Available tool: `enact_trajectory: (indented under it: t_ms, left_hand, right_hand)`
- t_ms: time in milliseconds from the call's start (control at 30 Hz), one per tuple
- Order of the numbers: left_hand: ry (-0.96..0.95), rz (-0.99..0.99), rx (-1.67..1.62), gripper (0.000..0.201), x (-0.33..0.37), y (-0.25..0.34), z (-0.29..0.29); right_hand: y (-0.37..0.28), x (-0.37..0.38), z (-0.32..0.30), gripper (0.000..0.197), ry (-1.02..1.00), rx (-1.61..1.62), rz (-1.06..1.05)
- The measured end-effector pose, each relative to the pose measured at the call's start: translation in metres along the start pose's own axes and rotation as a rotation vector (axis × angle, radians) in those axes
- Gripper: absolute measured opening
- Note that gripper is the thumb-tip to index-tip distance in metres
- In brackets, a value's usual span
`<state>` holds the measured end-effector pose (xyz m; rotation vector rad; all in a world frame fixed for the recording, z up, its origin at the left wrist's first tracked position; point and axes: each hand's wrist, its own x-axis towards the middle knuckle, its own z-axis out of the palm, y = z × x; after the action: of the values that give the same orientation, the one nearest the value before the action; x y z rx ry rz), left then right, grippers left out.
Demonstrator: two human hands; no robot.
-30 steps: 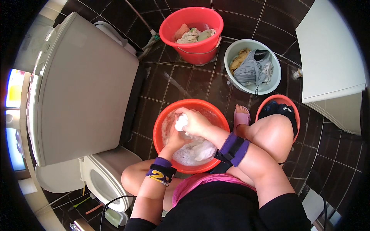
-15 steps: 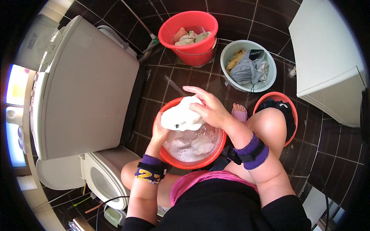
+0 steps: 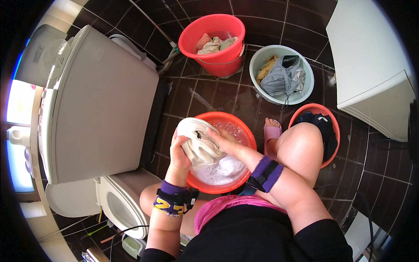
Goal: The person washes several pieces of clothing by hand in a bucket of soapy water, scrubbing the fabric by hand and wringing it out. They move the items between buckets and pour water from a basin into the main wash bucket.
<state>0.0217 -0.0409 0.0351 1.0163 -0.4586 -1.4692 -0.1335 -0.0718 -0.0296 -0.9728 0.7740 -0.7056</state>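
A bunched white cloth garment [image 3: 192, 146] with a small black mark hangs between my hands over an orange-red basin [image 3: 214, 189]. My left hand [image 3: 179, 153] grips its left side, thumb toward the front. On its right side my right hand [image 3: 224, 140] has its thumb and fingers closed on the fabric; some fingertips are hidden by the folds. In the basin are foamy water [image 3: 211, 175] and another white cloth [image 3: 232, 166], partly under the surface. Each forearm wears a purple band with a black strap.
A red bucket [image 3: 187, 40] of cloths stands at the far side, beside a pale basin [image 3: 308, 78] of grey and yellowish garments. An orange basin [image 3: 335, 131] of dark clothes sits by my right knee. Left are a large pale appliance [image 3: 104, 105] and a toilet [image 3: 134, 218]; a white cabinet [image 3: 371, 48] stands right.
The white garment has turned and opened into looser folds, its black mark now higher. My right hand has moved down from on top of it to its right side.
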Motion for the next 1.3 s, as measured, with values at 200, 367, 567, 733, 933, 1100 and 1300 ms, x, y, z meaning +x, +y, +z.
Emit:
enact_trajectory:
  t_ms: [200,367,567,733,933,1100,1300]
  left_hand:
    - [0.212,-0.045,-0.113,0.044,0.015,-0.025,0.003]
    - [0.208,-0.074,-0.21,0.04,0.033,-0.041,-0.011]
    - [0.298,-0.137,-0.072,0.045,0.048,-0.061,-0.052]
    - [0.385,-0.279,0.104,0.03,0.048,-0.047,-0.043]
    - [-0.008,-0.264,-0.055,0.069,0.019,-0.009,-0.049]
    - [-0.232,-0.1,-0.355,0.082,0.014,-0.01,-0.009]
    - [-0.619,-0.046,-0.49,0.063,0.035,-0.008,-0.019]
  right_hand:
    - [0.008,-0.01,0.012,0.071,-0.118,0.309,-0.032]
    - [0.006,-0.01,0.019,0.081,-0.103,0.296,-0.093]
    - [0.01,-0.006,0.024,0.071,-0.048,0.219,-0.112]
    - [0.005,-0.013,0.022,0.056,-0.113,0.313,0.366]
    - [-0.006,-0.016,0.026,0.041,-0.332,0.878,0.524]
    - [-0.022,-0.031,0.035,0.067,-0.67,1.741,0.787]
    - [-0.017,-0.038,0.037,0.074,-0.726,1.901,0.8]
